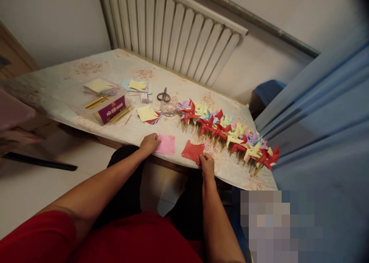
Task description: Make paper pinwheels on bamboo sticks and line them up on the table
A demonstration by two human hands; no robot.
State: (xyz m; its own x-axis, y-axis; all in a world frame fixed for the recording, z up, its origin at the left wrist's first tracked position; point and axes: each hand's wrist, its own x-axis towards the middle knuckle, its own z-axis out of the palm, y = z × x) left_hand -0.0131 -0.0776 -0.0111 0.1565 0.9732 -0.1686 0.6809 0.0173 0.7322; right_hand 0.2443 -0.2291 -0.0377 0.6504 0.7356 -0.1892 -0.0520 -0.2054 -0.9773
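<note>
Between finger and thumb, my left hand [150, 144] pinches the left edge of a pink paper square [166, 144] with slit corners. A red paper square [192, 151], its corners also cut, is gripped at its lower right corner by my right hand [207, 164]. Both papers are at the table's front edge, side by side with a small gap. Beyond them lie a stack of coloured papers with a yellow sheet [147, 113] on top and a clear round container [169, 108] of small bits.
Finished paper pinwheels [221, 130] on sticks stand in rows at the right. Dark-handled scissors [164, 95] lie farther back. A clear box with a purple label [112, 108] holds sticks and papers at the left. A radiator [173, 32] runs behind the cloth-covered table [106, 69].
</note>
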